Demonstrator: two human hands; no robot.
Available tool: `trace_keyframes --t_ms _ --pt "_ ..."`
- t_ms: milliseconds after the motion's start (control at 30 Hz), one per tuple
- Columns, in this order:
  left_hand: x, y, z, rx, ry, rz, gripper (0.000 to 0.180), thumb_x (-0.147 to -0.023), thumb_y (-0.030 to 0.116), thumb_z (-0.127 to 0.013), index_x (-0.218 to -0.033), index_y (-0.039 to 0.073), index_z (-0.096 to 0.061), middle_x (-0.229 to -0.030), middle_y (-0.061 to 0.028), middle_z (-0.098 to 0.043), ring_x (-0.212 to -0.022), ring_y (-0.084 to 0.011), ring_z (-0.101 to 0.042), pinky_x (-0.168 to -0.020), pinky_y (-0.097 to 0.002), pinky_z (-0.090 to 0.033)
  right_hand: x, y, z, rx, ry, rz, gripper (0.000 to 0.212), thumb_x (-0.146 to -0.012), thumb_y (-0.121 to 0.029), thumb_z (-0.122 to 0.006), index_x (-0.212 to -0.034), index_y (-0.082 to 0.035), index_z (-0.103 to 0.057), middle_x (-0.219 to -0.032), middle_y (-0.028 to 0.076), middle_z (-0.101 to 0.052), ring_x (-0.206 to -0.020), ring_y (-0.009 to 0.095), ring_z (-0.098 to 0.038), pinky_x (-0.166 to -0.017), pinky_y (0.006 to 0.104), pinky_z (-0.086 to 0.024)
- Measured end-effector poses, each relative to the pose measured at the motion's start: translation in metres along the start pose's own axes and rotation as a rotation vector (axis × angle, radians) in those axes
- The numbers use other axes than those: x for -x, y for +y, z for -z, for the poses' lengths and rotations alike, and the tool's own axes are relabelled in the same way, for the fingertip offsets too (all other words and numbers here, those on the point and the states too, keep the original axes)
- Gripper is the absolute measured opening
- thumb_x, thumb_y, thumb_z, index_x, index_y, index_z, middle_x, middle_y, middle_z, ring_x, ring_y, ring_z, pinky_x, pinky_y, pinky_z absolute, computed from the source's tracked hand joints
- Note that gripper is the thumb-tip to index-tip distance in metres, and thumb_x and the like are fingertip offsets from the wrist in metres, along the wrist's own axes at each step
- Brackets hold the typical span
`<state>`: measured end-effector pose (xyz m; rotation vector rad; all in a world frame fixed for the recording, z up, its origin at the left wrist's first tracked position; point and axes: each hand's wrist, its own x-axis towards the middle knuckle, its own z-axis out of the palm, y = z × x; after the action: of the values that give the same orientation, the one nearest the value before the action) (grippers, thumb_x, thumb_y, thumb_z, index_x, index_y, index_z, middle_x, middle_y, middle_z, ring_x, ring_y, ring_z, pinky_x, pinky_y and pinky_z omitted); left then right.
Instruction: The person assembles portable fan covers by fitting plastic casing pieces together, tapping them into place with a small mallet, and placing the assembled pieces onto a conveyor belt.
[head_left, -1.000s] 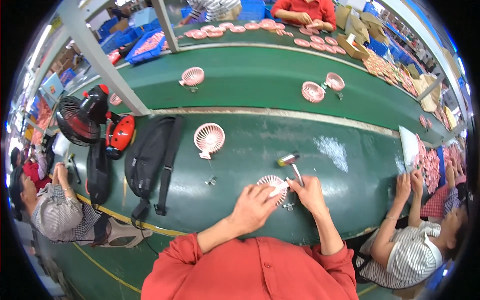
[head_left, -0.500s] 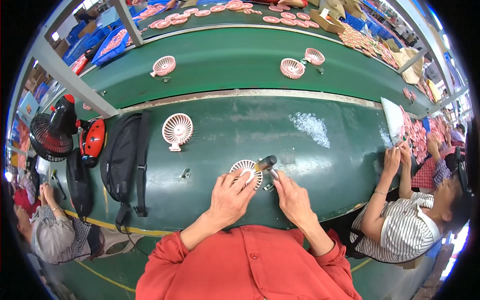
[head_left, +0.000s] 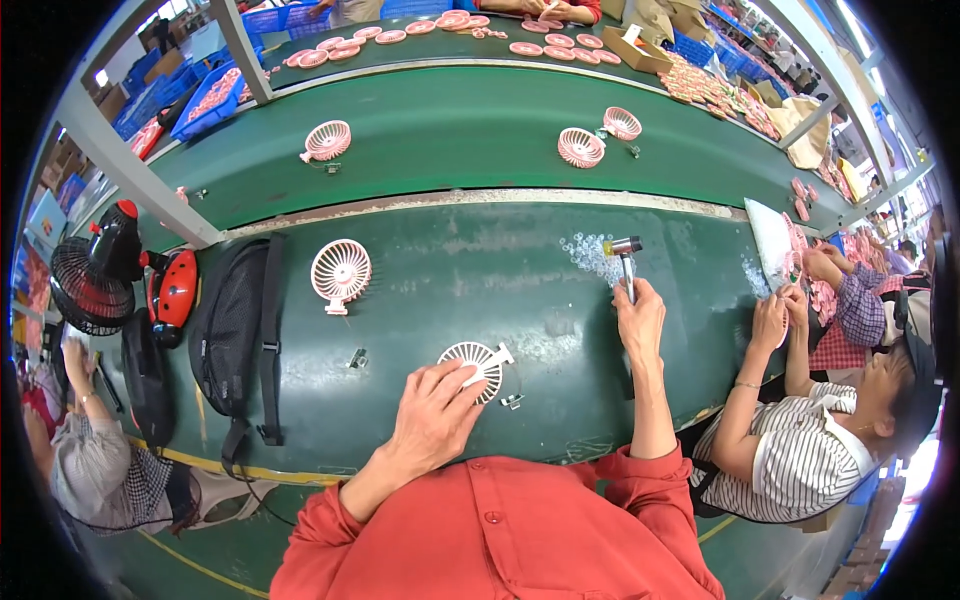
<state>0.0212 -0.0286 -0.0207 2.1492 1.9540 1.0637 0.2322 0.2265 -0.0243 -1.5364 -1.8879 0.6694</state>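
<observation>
L hand [head_left: 430,408], fingers bent & close together, held pale fan housing [head_left: 488,364] on bench [head_left: 560,435]. R hand [head_left: 641,316] had fingers wrapped rnd hammer [head_left: 624,247], its head nr clear bits [head_left: 588,256].

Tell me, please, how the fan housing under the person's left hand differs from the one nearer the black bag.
The front housing is partly covered by the left hand, whereas the bag-side housing lies untouched. The front housing's neck points toward the picture's upper right; the bag-side housing's neck points toward its lower edge. Both are round and ribbed, with a short neck at the rim.
</observation>
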Motion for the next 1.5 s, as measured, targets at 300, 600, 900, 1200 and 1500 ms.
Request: trace_keyframes --t_ms 300,600,900,1200,1500 --pt "0.002 0.002 -0.001 -0.002 0.047 0.010 0.037 -0.075 0.008 -0.073 -0.110 0.009 -0.062 -0.117 -0.0066 -0.058 -0.110 -0.0274 -0.056 -0.085 -0.0410 -0.042 -0.009 0.009 -0.018 0.223 0.018 0.144 0.022 -0.088 -0.015 -0.062 -0.098 0.004 -0.063 -0.090 0.026 -0.063 -0.086 0.044 -0.061 -0.074 0.0510 -0.045" --pt "0.002 -0.001 -0.002 0.009 0.041 -0.012 0.039 -0.075 0.009 -0.074 -0.111 0.007 -0.061 -0.116 -0.0087 -0.057 -0.110 -0.0278 -0.055 -0.086 -0.0409 -0.042 0.030 -0.034 -0.016 -0.087 -0.318 -0.104 0.018 -0.086 -0.018 -0.068 -0.087 0.000 -0.068 -0.072 0.012 -0.070 -0.068 0.024 -0.067 -0.064 0.0366 -0.050" --pt "0.000 -0.001 -0.001 -0.016 0.004 -0.018 0.042 -0.073 0.008 -0.075 -0.113 0.008 -0.061 -0.119 -0.0088 -0.057 -0.110 -0.0290 -0.055 -0.087 -0.0422 -0.042 0.020 -0.014 -0.011 0.072 -0.157 0.062 0.022 -0.088 -0.017 -0.065 -0.085 0.004 -0.063 -0.069 0.018 -0.065 -0.065 0.032 -0.064 -0.063 0.0441 -0.046" --pt "-0.024 0.007 0.001 -0.168 -0.094 0.166 0.075 -0.069 0.031 -0.082 -0.127 -0.003 -0.049 -0.124 -0.0196 -0.050 -0.111 -0.0339 -0.050 -0.086 -0.0422 -0.040 0.046 -0.042 0.016 -0.976 -0.566 -0.437 0.014 -0.092 -0.006 -0.063 -0.101 0.005 -0.062 -0.083 0.011 -0.068 -0.036 0.001 -0.032 -0.031 0.0196 -0.025" --pt "-0.038 0.009 0.009 0.213 0.002 0.098 0.076 -0.067 0.021 -0.081 -0.131 -0.002 -0.045 -0.125 -0.0200 -0.048 -0.109 -0.0384 -0.051 -0.090 -0.0458 -0.046 0.063 -0.046 -0.002 -1.249 -0.833 -0.571 0.017 -0.097 -0.010 -0.056 -0.099 0.006 -0.062 -0.082 0.007 -0.060 -0.035 0.000 -0.030 -0.030 0.0178 -0.024"
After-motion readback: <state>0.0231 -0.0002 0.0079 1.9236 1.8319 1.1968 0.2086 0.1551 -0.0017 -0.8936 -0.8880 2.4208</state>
